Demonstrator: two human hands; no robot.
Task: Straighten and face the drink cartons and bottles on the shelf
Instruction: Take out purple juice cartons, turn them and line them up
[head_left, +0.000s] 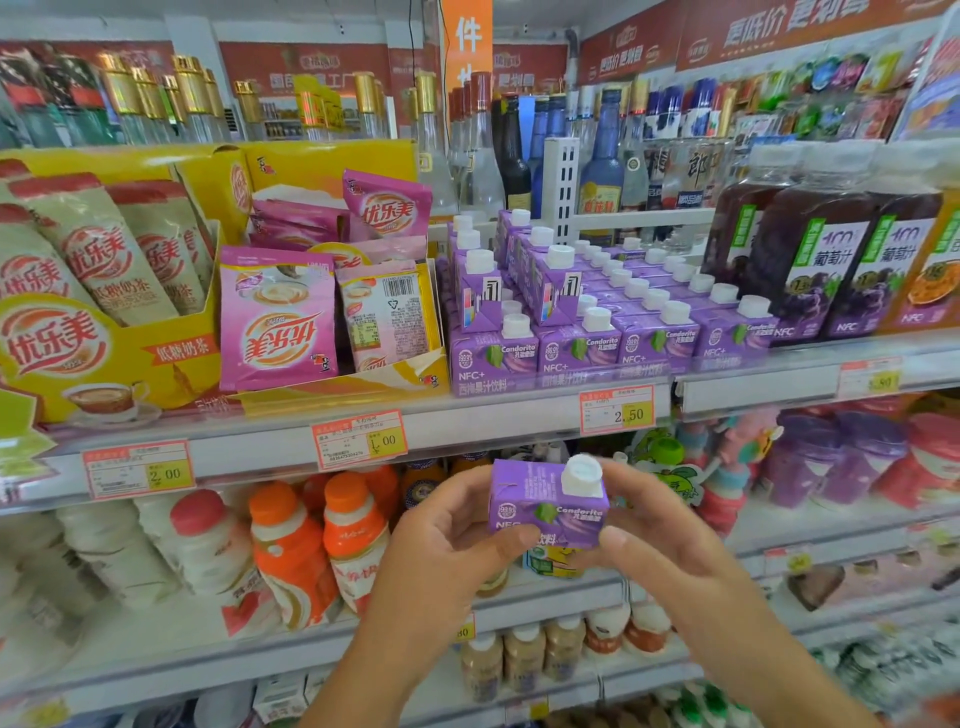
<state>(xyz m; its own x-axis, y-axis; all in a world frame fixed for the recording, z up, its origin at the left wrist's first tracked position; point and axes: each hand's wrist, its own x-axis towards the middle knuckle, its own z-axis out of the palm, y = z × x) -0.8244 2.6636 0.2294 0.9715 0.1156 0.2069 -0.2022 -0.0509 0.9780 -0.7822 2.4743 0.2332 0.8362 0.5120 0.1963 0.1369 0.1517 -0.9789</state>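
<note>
Purple carton upright, cap up, printed face toward camera, held below shelf; left hand and right hand fingers grip its sides. Matching cartons fill shelf.

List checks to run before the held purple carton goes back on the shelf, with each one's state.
1. Small purple cardboard carton with white cap held by left hand and right hand: ok.
2. It is upright, front to the camera: ok.
3. Front row of purple cartons facing forward: ok.
4. Stacked cartons on top facing forward: not ok, sides show.
5. Free gap for it on the white shelf: cannot tell.
</note>
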